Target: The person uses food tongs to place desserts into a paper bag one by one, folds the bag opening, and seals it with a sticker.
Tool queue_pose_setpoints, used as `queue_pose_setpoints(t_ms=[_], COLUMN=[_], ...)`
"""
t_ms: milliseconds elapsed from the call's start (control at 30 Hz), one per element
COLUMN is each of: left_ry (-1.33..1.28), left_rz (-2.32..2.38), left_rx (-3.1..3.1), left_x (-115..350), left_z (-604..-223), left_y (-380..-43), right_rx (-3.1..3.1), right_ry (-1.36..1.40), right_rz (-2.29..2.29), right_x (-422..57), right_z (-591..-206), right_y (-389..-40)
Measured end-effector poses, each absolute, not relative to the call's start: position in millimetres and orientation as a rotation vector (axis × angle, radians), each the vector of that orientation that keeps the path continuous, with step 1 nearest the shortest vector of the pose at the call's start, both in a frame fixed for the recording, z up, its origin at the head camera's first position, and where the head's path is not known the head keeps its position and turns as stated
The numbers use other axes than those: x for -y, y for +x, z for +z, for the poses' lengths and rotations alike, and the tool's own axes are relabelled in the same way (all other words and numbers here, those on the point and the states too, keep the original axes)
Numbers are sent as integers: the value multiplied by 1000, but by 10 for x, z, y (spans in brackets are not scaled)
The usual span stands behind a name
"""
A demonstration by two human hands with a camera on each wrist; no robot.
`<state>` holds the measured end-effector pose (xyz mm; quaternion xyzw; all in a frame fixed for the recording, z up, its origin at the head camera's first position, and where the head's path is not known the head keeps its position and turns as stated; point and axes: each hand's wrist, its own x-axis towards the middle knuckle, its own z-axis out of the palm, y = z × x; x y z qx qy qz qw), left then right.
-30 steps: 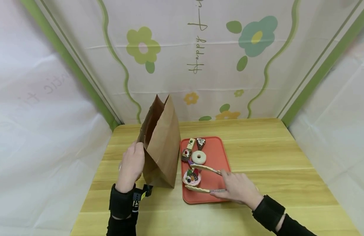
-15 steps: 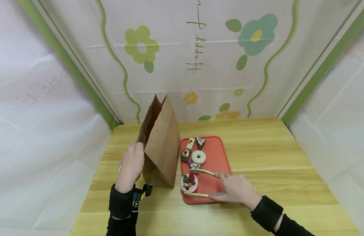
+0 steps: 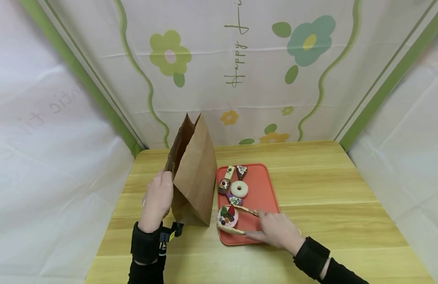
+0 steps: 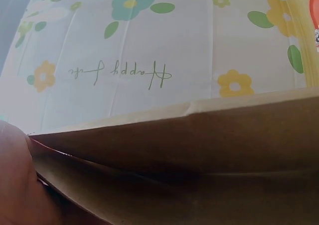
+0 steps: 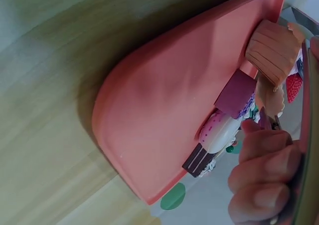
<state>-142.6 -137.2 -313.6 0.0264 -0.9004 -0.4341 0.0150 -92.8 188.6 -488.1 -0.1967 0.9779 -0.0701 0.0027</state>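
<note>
In the head view my left hand (image 3: pixel 158 195) grips the near-left rim of a brown paper bag (image 3: pixel 199 173), which stands upright with its mouth partly open. The left wrist view shows the thumb side of that hand (image 4: pixel 20 180) at the bag's edge. My right hand (image 3: pixel 278 232) holds pale, scalloped food tongs (image 3: pixel 233 230), their two ends on either side of a fruit-topped cupcake (image 3: pixel 227 216). From the right wrist, the cupcake's brown wrapper (image 5: pixel 274 50) shows beside one tong end, and the fingers (image 5: pixel 264 175) curl around the handle. The cupcake is on the red tray's left side.
Behind the cupcake on the red tray (image 3: pixel 256 189) are a purple cake slice (image 3: pixel 234 199), a white donut (image 3: pixel 239 189), a dark square cake (image 3: pixel 224 186), a pale rectangular cake (image 3: pixel 229 172) and a chocolate wedge (image 3: pixel 242 172). The bag stands close along the tray's left edge.
The tongs have moved left and their ends have drawn closer around the cupcake. The cupcake has shifted slightly left, uncovering the purple slice. My left hand and the bag stay nearly still.
</note>
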Motion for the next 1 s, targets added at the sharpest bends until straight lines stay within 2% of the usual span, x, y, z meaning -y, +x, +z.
queue_pose_setpoints(t_ms=[633,1000], left_ry=[77,57], left_rz=[-1346,-1321], left_rx=[2801,2792], left_x=[1373,1360], left_z=[-3145,-3140], left_y=[-1427,-1437], right_rx=[-3115,-3035], right_ry=[-441,-240], right_rz=[-219,-386], right_x=[-2096,-2124], right_z=[-4853,-4637], right_y=[-935,-979])
